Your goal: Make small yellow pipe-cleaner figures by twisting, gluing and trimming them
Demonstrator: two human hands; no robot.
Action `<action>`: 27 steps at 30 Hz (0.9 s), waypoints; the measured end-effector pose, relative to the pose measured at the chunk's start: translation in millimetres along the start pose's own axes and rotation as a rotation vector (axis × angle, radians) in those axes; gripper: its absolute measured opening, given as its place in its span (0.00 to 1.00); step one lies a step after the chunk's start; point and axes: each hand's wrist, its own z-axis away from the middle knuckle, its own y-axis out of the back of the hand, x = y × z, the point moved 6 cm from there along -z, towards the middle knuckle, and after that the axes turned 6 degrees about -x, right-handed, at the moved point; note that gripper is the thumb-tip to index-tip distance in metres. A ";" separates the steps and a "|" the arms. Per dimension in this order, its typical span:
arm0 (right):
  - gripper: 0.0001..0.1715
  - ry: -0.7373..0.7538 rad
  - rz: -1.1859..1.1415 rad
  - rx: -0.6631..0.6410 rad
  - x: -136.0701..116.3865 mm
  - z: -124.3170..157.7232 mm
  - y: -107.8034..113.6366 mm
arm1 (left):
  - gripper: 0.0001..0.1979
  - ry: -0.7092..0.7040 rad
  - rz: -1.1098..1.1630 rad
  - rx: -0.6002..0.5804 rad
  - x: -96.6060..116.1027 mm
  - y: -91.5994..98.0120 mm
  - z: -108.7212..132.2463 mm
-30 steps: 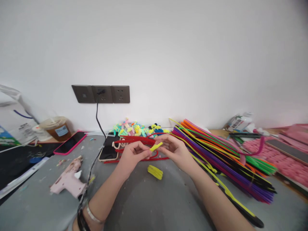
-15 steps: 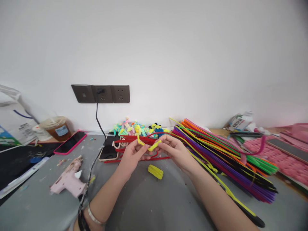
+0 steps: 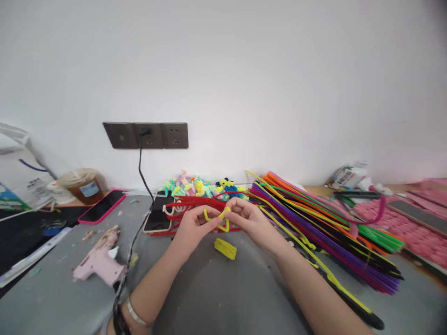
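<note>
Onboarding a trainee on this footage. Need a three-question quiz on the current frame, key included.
1. True or false: the left hand and the right hand both hold the bent yellow strip.
2. What lies on the gray tabletop nearest the hands?
a) a drink cup
b) a yellow bundle
c) a pink-edged phone
3. How many dark panels form the row on the wall, and which one takes the black cable?

Key: 1. true; 2. b; 3. three, the middle one.
</note>
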 end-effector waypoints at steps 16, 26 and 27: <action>0.17 -0.033 0.400 0.053 -6.5 3.8 13.7 | 0.07 -0.142 -0.334 0.045 9.8 5.5 0.4; 0.13 0.082 0.552 0.165 -22.4 8.7 8.6 | 0.06 -0.251 -0.389 0.129 17.4 3.5 6.3; 0.13 0.076 0.537 0.149 -22.2 8.5 8.4 | 0.06 -0.243 -0.360 0.116 17.1 2.3 5.9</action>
